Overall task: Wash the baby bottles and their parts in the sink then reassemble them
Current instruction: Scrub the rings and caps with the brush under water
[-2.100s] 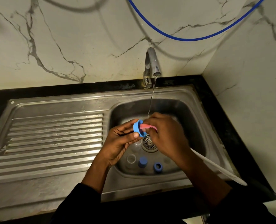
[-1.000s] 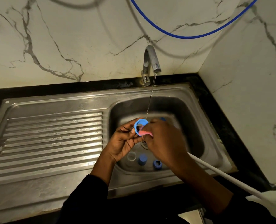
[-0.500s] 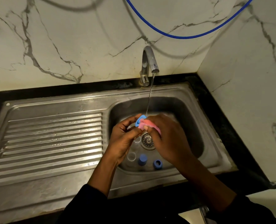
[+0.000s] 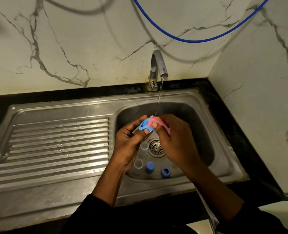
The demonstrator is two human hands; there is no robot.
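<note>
Over the sink basin [image 4: 202, 117], beneath the thin stream from the tap [image 4: 157, 65]: blue bottle collar [image 4: 144, 127], pinched between thumb and fingers of the left hand [image 4: 128, 141], grip tight at its lower edge. Right hand [image 4: 175, 142]: grip curled round a pink sponge [image 4: 154, 121] touching the collar's right side. Basin floor: blue cap [image 4: 150, 167], second blue ring [image 4: 165, 171].

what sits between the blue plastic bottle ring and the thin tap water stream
The pink sponge, pinched by the right hand, lies against the blue plastic ring; the stream lands on the sponge, not the ring.
</note>
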